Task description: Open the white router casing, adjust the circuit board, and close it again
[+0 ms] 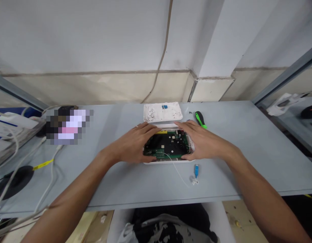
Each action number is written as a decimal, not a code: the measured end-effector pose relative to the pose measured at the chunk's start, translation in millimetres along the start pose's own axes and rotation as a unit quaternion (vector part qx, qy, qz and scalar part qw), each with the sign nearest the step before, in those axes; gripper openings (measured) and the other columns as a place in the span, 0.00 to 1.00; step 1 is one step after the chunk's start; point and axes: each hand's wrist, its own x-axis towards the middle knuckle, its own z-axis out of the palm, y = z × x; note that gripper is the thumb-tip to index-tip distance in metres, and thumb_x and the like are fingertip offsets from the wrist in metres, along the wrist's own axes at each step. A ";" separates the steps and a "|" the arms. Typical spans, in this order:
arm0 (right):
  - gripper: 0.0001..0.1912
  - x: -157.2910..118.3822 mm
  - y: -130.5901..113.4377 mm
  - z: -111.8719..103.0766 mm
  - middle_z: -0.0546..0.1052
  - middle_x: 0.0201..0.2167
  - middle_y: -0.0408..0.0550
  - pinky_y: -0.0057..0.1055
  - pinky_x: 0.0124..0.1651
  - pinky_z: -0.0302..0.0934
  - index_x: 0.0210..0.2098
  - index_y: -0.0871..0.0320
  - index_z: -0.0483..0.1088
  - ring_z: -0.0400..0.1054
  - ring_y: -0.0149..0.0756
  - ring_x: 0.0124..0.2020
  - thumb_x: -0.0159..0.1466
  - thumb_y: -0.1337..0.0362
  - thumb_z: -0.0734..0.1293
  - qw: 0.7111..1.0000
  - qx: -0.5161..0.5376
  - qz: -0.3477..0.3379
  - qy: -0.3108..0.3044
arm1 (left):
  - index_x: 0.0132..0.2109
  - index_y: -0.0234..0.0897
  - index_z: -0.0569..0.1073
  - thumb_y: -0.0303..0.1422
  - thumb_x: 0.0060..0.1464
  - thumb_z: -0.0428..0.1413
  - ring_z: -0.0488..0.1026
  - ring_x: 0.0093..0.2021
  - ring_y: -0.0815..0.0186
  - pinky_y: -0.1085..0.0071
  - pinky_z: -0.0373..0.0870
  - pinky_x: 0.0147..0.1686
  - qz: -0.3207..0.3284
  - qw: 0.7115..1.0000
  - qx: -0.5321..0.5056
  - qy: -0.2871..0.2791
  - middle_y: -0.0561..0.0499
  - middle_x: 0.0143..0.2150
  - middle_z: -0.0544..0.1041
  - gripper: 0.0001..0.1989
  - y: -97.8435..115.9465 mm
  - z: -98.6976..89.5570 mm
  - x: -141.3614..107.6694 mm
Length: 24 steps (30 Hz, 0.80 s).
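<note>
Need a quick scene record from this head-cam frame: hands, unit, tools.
left hand: on left side of green circuit board
right hand: on its right side
board sits in: white plastic housing
beyond: white plastic cover, lying apart
tool: green-and-black screwdriver
near: blue fibre connector, white cable
surface: grey table
</note>
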 end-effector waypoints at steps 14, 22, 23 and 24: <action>0.15 11.1 26.9 -0.1 0.78 0.55 0.53 0.48 0.60 0.70 0.56 0.54 0.76 0.73 0.47 0.57 0.73 0.57 0.68 0.996 0.023 0.024 0.077 | 0.70 0.37 0.67 0.47 0.51 0.68 0.71 0.66 0.42 0.46 0.69 0.65 -0.053 0.998 0.019 -0.021 0.39 0.64 0.77 0.43 4.4 -1.1 1.8; 0.11 14.0 24.5 8.6 0.77 0.45 0.52 0.48 0.57 0.69 0.50 0.55 0.80 0.68 0.48 0.51 0.74 0.65 0.65 0.992 -0.086 -0.022 0.090 | 0.69 0.38 0.67 0.48 0.49 0.68 0.70 0.65 0.41 0.46 0.70 0.63 -0.054 0.998 0.025 -0.020 0.39 0.64 0.77 0.44 4.8 0.5 1.5; 0.12 14.1 22.0 9.4 0.76 0.44 0.53 0.46 0.55 0.70 0.50 0.57 0.80 0.69 0.47 0.49 0.73 0.68 0.65 0.990 -0.101 -0.023 0.093 | 0.69 0.38 0.67 0.48 0.49 0.68 0.70 0.65 0.42 0.46 0.70 0.63 -0.049 0.998 0.026 -0.016 0.39 0.64 0.77 0.44 4.9 1.2 1.5; 0.13 14.3 19.3 10.2 0.76 0.43 0.54 0.45 0.53 0.71 0.49 0.58 0.80 0.69 0.46 0.48 0.73 0.70 0.64 0.988 -0.117 -0.021 0.094 | 0.69 0.38 0.67 0.48 0.49 0.68 0.71 0.65 0.42 0.46 0.70 0.63 -0.045 0.999 0.027 -0.012 0.39 0.64 0.77 0.44 5.0 1.9 1.4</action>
